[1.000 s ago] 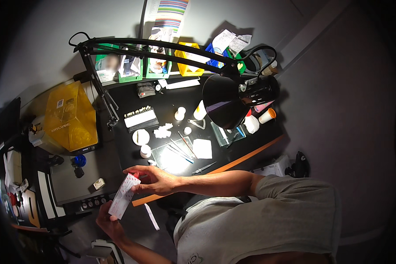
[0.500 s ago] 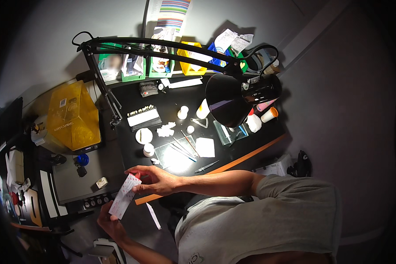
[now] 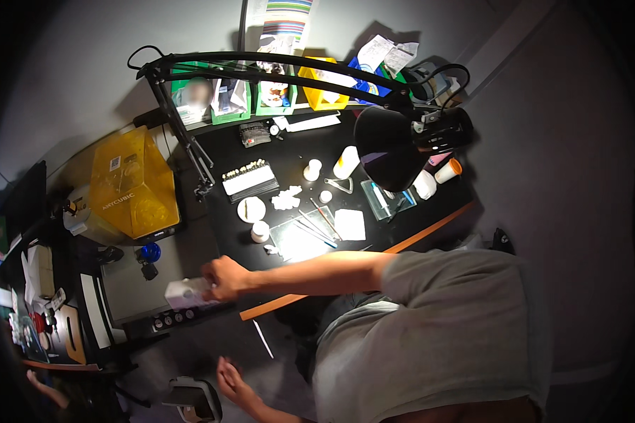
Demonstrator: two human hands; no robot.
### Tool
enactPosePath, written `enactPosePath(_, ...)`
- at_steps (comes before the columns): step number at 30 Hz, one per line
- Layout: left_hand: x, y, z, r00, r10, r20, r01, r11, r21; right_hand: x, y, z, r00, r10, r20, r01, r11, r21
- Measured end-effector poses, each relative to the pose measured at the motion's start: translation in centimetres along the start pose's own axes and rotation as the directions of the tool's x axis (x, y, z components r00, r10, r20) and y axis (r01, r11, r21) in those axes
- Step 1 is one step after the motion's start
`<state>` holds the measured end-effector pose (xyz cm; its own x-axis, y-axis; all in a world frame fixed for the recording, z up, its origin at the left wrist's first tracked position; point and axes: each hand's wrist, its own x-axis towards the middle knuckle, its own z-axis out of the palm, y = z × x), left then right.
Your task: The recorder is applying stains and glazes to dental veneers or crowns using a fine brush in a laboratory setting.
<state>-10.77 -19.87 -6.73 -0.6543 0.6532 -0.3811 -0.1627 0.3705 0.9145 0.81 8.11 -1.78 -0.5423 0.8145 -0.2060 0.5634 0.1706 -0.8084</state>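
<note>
Left to right, with the glass slab (image 3: 289,243) as landmark for everything. Way off left of the slab, the amber-covered resin printer (image 3: 130,187), then lower down on that side a flat grey surface (image 3: 130,282).

Now the big change: white printed box (image 3: 183,294), left of the slab and a bit lower, farther out than half a second ago and turned more sideways. Gripped by just the right hand (image 3: 226,277) now, at the end nearer the slab. No more two-handed hold, so (my read) all the control down to one grip. Touching the grey surface or just above? Can't tell, too blurry.

Left hand (image 3: 236,386): off the box now, well below the slab and slightly left, loosely curled, nothing visible in it. Probably free to help again.

On to edges. Tight just left of the slab thanks to a small white jar (image 3: 259,231). Plenty of room down below the slab, past the orange front edge (image 3: 282,304) of the worktop (image 3: 282,158), with only a thin white strip (image 3: 263,340) around there. Just right of the slab, a white paper pad (image 3: 350,224). Up and right of the slab, a black lamp shade (image 3: 388,148), pretty bulky, so worth steering around. Far right of the slab, an orange-capped container (image 3: 448,170), near the end of the worktop.
</note>
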Motion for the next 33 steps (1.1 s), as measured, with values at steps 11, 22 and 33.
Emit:
enactPosePath(11, -15.9, -9.0, -10.4, 0.957, -0.106, -0.269, 0.202, 0.911, 0.360, 21.2, 13.0, 14.3, 0.986, 0.167, -0.002, -0.125, 0.726, -0.677)
enactPosePath(22, -12.4, -2.5, -6.2, 0.925, -0.245, -0.290, 0.316, 0.919, 0.235, 10.9, -5.0, 3.1, 0.942, -0.195, -0.273, 0.271, 0.923, 0.274)
enactPosePath(33, -9.4, -0.8, 1.6, 0.982, 0.039, -0.185, -0.011, 0.988, 0.154, -17.2, -23.8, -27.4, -0.324, -0.762, -0.561, 0.939, -0.184, -0.292)
